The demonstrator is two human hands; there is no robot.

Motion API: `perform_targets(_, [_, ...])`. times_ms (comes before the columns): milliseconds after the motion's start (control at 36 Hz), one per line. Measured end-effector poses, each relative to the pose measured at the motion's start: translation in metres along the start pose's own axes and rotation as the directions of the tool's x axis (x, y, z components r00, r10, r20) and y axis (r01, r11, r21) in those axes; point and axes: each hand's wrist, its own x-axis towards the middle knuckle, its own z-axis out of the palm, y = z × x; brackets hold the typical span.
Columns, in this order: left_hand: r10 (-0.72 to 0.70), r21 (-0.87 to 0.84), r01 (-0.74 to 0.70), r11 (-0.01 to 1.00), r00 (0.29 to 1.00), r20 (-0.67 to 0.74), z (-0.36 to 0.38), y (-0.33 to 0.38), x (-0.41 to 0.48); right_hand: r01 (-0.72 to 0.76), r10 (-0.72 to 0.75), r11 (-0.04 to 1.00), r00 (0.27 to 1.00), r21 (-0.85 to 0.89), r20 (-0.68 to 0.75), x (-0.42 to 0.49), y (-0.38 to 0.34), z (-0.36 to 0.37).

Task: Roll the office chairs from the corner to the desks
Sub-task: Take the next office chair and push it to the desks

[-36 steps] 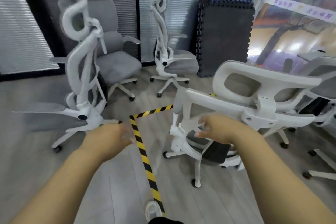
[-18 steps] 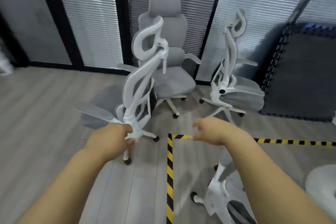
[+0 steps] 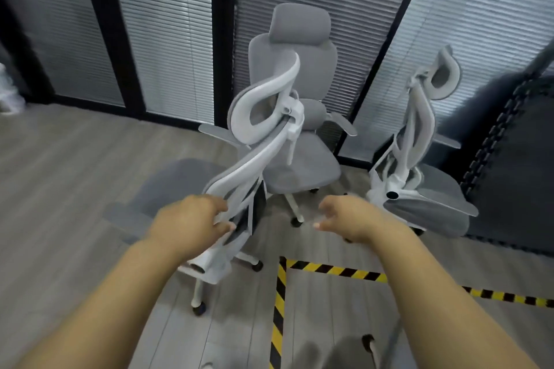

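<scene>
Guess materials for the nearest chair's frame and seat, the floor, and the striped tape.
Chair frame: likely moulded plastic, white and smooth with a dull sheen.
Seat: grey fabric or mesh, matte; the weave is too blurred to tell.
Floor: grey wood-look planks with visible seams, probably laminate or vinyl.
Tape: yellow-black striped adhesive film, lying flat on the floor.

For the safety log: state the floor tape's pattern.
The floor tape has yellow-black diagonal stripes, clearest in head view.

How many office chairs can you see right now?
3: nearest chair by the left hand, back chair against the blinds, side chair at right. A caster at the bottom edge suggests a fourth.
</scene>
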Motion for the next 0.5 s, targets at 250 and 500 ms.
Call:
perform_targets(250, [0.159,-0.074,-0.178,0.981,0.965,-0.210,-0.002,0.020,0.105,0.025,-0.026,1.000,0.965,-0.007,-0.262,0.097,0.026,-0.034])
perform_targets(500, [0.157,-0.073,-0.174,0.982,0.967,-0.200,0.010,0.050,0.187,0.126,-0.112,0.992,0.903,0.006,-0.416,0.194,0.056,-0.076])
